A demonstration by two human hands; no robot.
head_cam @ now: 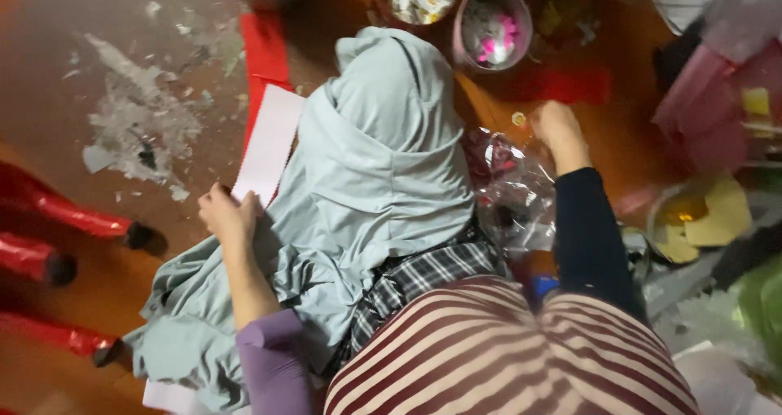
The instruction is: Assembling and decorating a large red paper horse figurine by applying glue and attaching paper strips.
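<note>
A cluttered home craft spot on a reddish floor (98,301): scrap-filled bowls (492,29) at top, red paper strips (265,52), paper litter (138,122) upper left.

Matt pale cloth (383,179), glossy crinkled clear plastic bag (513,191), white paper (269,142).

bowls: one pink bowl (492,26) with bits inside
legs: red chair legs (57,211)
floor: paper scraps (142,122)

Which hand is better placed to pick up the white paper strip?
Left. The left hand already rests on the strip's near end, while the right hand is across the grey cloth, by the clear bag.
</note>
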